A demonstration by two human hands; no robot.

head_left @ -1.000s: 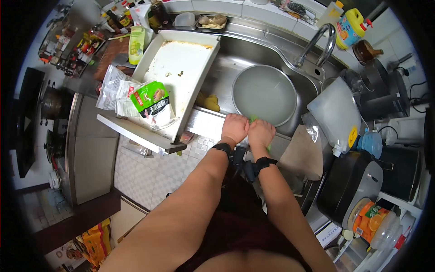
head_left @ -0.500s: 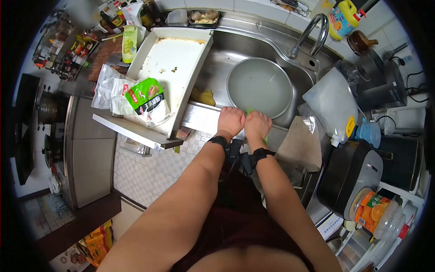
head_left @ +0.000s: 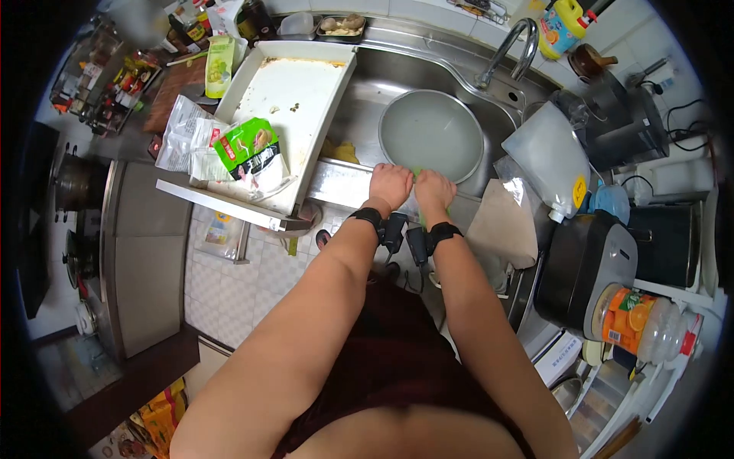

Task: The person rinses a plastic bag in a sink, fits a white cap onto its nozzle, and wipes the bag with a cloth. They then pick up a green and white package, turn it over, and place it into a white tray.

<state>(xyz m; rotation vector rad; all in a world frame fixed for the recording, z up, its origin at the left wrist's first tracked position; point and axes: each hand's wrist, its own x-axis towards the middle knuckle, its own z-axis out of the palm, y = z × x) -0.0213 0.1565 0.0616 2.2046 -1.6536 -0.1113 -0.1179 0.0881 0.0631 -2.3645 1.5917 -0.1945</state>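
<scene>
My left hand (head_left: pixel 391 186) and my right hand (head_left: pixel 434 189) are side by side at the sink's front edge, both closed in fists. A strip of green cloth (head_left: pixel 417 174) shows between them, and a bit of green pokes out beside the right hand; the rest is hidden in the fingers. Just beyond my knuckles, a round metal basin (head_left: pixel 432 138) of cloudy water stands in the steel sink (head_left: pixel 365 86). To the left, a white drawer (head_left: pixel 287 92) with stains and crumbs lies across the sink's edge, holding a green and white food packet (head_left: pixel 248 149).
The faucet (head_left: pixel 508 50) rises behind the sink. A yellow cloth (head_left: pixel 342 151) lies in the sink by the drawer. Right of my hands are a brown cloth (head_left: pixel 501 226), a cloudy plastic container (head_left: pixel 550 161) and a black appliance (head_left: pixel 577 260). Bottles and packets crowd the back left.
The view has shifted slightly, so the sink and basin sit higher, and a foot now shows on the floor. Both hands stay closed together at the sink's edge.
</scene>
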